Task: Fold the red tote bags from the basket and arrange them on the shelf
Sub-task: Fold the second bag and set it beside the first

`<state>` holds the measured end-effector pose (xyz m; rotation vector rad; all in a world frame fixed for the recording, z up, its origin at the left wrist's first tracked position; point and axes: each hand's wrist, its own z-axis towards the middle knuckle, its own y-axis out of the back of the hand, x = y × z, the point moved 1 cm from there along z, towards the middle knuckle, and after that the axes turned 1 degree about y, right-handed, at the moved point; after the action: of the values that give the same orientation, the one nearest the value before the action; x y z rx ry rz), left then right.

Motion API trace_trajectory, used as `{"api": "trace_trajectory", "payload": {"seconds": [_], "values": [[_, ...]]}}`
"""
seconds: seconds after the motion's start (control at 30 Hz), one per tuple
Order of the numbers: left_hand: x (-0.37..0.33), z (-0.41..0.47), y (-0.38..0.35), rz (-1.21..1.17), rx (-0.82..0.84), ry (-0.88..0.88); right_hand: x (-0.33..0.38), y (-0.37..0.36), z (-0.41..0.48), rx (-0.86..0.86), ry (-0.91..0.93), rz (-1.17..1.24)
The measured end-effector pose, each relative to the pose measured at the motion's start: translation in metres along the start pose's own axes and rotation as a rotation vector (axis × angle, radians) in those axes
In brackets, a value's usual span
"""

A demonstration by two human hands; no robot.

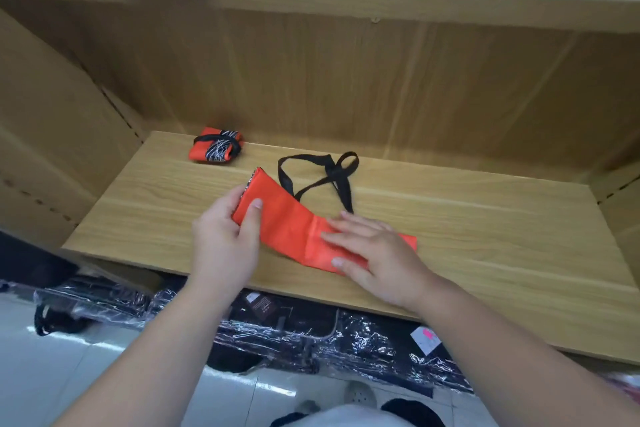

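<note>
On the wooden shelf [467,229], a folded red tote bag [214,149] sits at eleven o'clock (no legible writing). The left hand [225,236] pinches another red bag [287,218]; the right hand [377,253] presses it flat, fingers open.

Both my bare forearms reach forward and slightly inward. My left hand [225,236] is curled, thumb on top and fingers [221,204] tucked beneath, pinching a lifted edge. My right hand [374,253] lies palm down, fingers spread flat and pointing left, pressing down, wrist low. The two hands sit close, not touching.
</note>
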<state>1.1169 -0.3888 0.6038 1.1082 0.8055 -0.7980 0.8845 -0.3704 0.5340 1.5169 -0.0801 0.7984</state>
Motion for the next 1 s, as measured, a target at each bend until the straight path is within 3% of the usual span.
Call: {"api": "trace_trajectory", "payload": {"seconds": [0.1,0.2,0.3,0.57,0.7,0.87,1.0], "values": [[-0.013,0.009,-0.003,0.307,-0.022,-0.226,-0.025,0.017,-0.021,-0.191,-0.031,-0.05],[-0.024,0.003,-0.022,0.405,0.09,-0.339,-0.057,0.024,-0.047,-0.131,-0.065,-0.048],[-0.032,-0.016,-0.053,0.369,0.27,-0.359,-0.074,0.022,-0.059,-0.055,-0.056,-0.008],[-0.004,-0.052,-0.117,0.537,0.551,-0.245,-0.077,0.02,-0.057,-0.104,-0.065,0.064],[0.004,-0.065,-0.121,0.593,0.575,-0.292,-0.076,0.022,-0.056,-0.119,-0.095,0.152],[0.012,-0.064,-0.122,0.463,0.514,-0.278,-0.075,0.028,-0.052,-0.15,-0.181,0.314],[0.019,-0.058,-0.12,0.333,0.474,-0.27,-0.07,0.024,-0.051,-0.129,-0.108,0.213]]}}
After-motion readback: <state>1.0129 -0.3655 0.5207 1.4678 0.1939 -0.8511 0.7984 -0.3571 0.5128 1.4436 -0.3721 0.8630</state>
